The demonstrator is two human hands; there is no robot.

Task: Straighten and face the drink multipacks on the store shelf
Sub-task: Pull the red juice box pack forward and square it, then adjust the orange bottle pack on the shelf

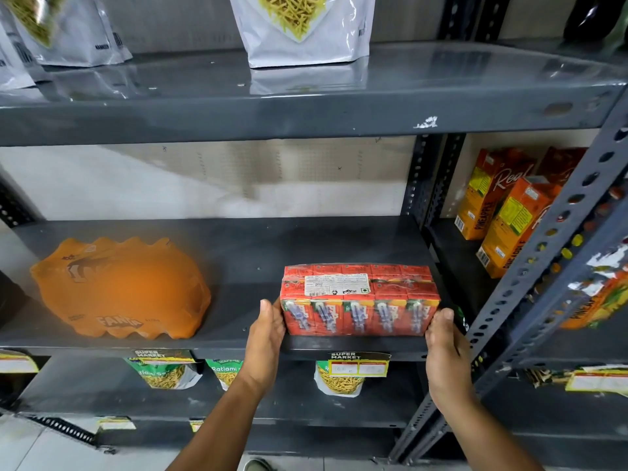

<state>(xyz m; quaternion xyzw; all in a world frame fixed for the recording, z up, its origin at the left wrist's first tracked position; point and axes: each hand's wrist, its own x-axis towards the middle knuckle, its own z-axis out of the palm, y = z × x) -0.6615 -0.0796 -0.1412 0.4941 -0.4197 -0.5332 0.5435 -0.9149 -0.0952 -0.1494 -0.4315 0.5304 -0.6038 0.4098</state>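
Red juice-box multipack sits at shelf front edge, near right end. Left hand and right hand clamp its ends. Orange Fanta multipack well left.

The shelf lies bare between the orange pack at the left edge and the juice pack at the front right corner.

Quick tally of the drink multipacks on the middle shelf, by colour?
Red juice-carton multipack, held at its ends by the left hand and right hand: 1
Orange Fanta multipack: 1
Total: 2
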